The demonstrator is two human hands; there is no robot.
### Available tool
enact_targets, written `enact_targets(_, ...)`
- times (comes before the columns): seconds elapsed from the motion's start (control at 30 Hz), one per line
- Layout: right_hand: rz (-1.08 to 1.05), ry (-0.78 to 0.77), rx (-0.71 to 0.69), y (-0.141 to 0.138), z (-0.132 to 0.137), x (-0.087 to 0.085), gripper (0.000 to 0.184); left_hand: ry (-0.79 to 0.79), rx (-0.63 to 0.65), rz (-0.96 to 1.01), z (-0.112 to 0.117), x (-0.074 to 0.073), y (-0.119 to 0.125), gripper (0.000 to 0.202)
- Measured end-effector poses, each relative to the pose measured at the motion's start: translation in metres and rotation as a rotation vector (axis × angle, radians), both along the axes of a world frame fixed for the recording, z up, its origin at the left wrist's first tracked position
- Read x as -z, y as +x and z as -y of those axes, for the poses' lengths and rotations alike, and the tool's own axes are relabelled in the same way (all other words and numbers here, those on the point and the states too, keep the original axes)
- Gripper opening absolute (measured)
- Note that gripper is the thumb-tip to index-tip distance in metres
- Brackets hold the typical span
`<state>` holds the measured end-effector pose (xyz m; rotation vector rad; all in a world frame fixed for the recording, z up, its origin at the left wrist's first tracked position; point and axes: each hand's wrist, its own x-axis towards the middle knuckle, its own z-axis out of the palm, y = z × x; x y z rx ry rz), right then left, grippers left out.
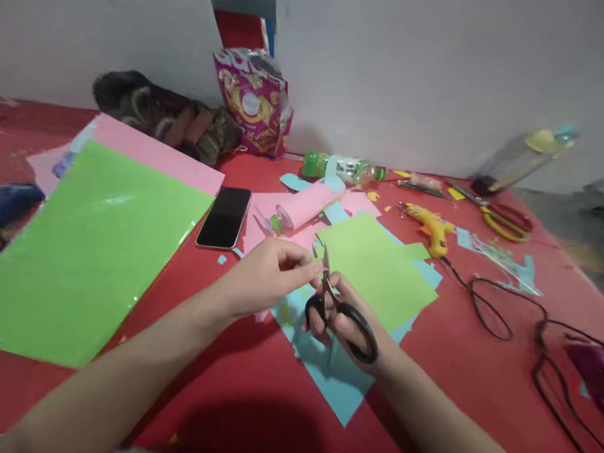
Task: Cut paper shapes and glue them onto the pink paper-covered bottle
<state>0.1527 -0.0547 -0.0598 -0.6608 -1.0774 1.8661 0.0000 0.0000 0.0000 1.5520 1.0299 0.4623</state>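
Note:
My right hand [338, 314] has its fingers through the black handles of a pair of scissors [327, 287], whose slightly parted blades point away from me. Close to the blades, my left hand [273, 275] is closed in a pinch; what it holds, if anything, is too small to make out. Beneath both hands lie a light green paper sheet [380, 269] and light blue paper [336, 380]. Beyond them rests a bottle wrapped in pink paper [310, 203], with blue paper pieces around it and a green cap end facing left.
To the left are a green sheet pack [93, 245] and a phone [224, 217]. A green bottle [343, 168] and a snack bag [256, 106] stand by the wall. On the right lie a yellow glue gun [428, 227], its black cord [497, 319], and larger scissors [505, 220].

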Motion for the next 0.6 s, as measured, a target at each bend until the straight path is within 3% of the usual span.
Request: enact_targets(0.6, 0.088, 0.016, 0.093, -0.0029, 0.0001, -0.0096, 0.04, 0.068, -0.087, 0.134, 0.0025, -0.002, 0.0089, 0.026)
